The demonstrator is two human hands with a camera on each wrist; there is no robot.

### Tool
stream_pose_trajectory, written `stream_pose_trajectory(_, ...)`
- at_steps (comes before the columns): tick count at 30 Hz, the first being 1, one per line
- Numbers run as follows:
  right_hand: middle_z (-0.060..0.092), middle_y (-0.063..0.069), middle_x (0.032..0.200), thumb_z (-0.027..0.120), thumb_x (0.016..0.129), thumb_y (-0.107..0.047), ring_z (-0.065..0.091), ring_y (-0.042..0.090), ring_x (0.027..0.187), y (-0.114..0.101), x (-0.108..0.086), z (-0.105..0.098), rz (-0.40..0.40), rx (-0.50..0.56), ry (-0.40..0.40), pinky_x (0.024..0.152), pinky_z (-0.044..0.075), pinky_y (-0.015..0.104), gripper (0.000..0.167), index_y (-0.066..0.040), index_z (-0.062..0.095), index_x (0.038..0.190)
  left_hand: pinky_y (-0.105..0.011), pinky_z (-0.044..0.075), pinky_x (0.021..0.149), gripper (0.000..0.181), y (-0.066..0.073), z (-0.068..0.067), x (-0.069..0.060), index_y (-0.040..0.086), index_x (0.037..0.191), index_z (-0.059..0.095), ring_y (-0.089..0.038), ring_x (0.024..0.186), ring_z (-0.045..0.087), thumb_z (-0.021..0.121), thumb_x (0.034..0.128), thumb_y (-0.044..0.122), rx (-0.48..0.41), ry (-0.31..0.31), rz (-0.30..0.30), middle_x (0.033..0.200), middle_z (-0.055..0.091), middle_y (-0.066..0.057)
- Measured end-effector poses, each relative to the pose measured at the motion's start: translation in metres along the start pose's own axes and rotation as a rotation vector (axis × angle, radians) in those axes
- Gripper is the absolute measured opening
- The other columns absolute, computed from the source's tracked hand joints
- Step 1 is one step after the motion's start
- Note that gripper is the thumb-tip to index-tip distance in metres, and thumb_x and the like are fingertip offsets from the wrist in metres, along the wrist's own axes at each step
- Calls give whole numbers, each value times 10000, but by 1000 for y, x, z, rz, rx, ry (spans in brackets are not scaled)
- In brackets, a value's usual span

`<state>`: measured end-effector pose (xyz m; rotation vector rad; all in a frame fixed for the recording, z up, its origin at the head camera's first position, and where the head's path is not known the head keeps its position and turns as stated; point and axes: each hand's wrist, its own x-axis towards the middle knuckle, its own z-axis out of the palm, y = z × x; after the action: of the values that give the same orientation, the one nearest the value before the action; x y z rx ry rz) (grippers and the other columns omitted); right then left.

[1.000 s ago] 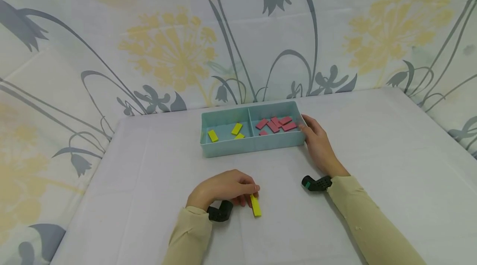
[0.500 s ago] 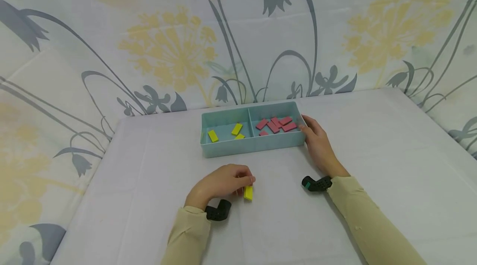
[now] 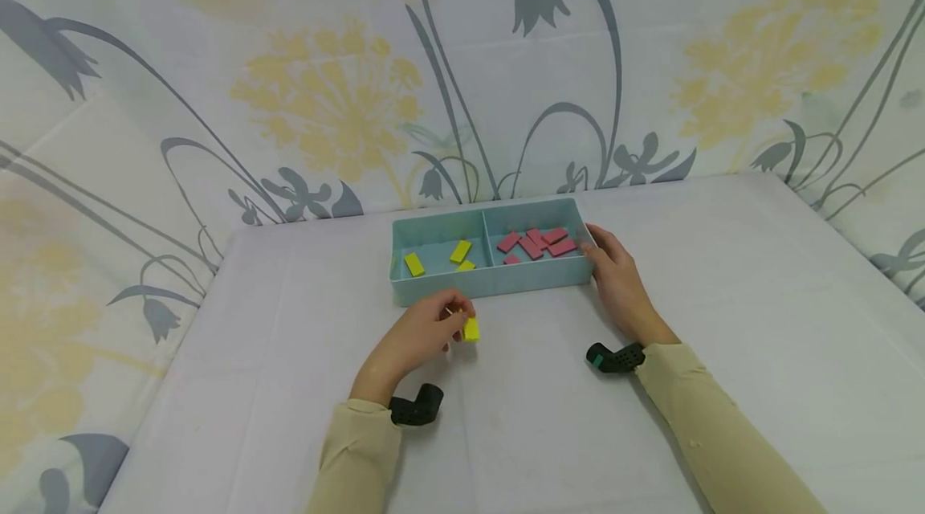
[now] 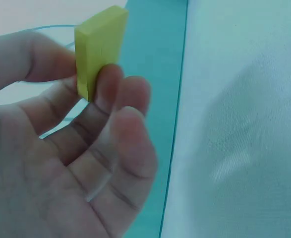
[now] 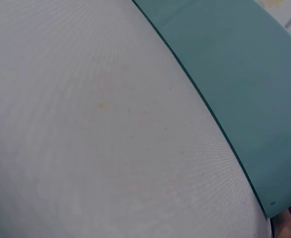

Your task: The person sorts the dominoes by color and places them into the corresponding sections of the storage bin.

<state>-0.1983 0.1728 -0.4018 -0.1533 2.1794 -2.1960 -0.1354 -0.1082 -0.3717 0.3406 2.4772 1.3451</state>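
My left hand (image 3: 415, 337) pinches a small yellow block (image 3: 471, 329) between thumb and fingertips, just in front of a pale blue two-compartment box (image 3: 506, 279). In the left wrist view this yellow block (image 4: 98, 49) stands tilted up, with the box wall (image 4: 152, 109) behind it. At the box's right end, my right hand (image 3: 623, 289) holds the end wall, thumb at the rim. Several yellow blocks (image 3: 414, 264) lie in the left compartment, and several red blocks (image 3: 531, 246) in the right one. The right wrist view shows mostly the box's front wall (image 5: 234, 84).
A white cloth (image 3: 549, 418) covers the table. Behind it hangs a flower-patterned curtain (image 3: 477, 64), close to the back of the box. Each wrist wears a small black device (image 3: 417, 405).
My left hand has lifted the yellow block off the table and carried it forward and slightly left, close to the box front. The right hand stays at the box's end.
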Motion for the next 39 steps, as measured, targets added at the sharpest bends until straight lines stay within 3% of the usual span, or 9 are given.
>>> stream_pose_trajectory(4, 178, 81, 1454, 384, 962, -228, 185, 178, 1312, 0, 0, -1, 0, -2, -2, 1063, 182, 360, 503, -45, 213, 1398, -337, 487, 642, 191, 1, 0, 1, 179, 1024, 553, -261, 792, 552, 432, 876, 167, -32, 55, -11, 893, 562, -46)
stream_pose_trajectory(10, 169, 80, 1458, 388, 960, -238, 175, 178, 1317, 1, 0, -1, 6, -6, 1, 1064, 179, 365, 513, -51, 207, 1402, -399, 495, 662, 130, 2, -3, 0, 188, 997, 569, -280, 800, 558, 527, 894, 256, -73, 187, -17, 946, 586, -98)
stream_pose_trajectory(16, 167, 76, 1460, 386, 961, -234, 173, 173, 1318, 1, 0, 0, 5, 3, 0, 1063, 181, 360, 508, -53, 208, 1402, -366, 488, 606, 121, 1, -5, 1, 172, 985, 576, -282, 774, 558, 543, 890, 238, -102, 303, 31, 909, 592, -118)
stream_pose_trajectory(22, 179, 79, 1456, 386, 961, -227, 183, 174, 1312, 2, 0, 0, -4, 3, 3, 1062, 184, 363, 500, -49, 218, 1397, -463, 484, 648, 154, -2, -6, 3, 184, 974, 578, -315, 783, 550, 532, 893, 307, -182, 422, 71, 877, 585, -126)
stream_pose_trajectory(30, 175, 78, 1457, 398, 958, -238, 181, 180, 1314, 3, 0, 0, -9, 11, 1, 1064, 173, 376, 509, -56, 220, 1399, -471, 479, 626, 197, -4, -7, 4, 177, 1044, 577, -311, 766, 565, 523, 897, 297, -217, 476, 57, 955, 568, -43)
stream_pose_trajectory(39, 176, 81, 1456, 389, 960, -233, 186, 183, 1312, 0, -2, 0, -4, -4, 0, 1061, 185, 371, 508, -50, 213, 1400, -330, 427, 504, 301, -8, -7, 6, 193, 1188, 547, -319, 661, 531, 531, 900, 277, -242, 482, 10, 1086, 562, 14)
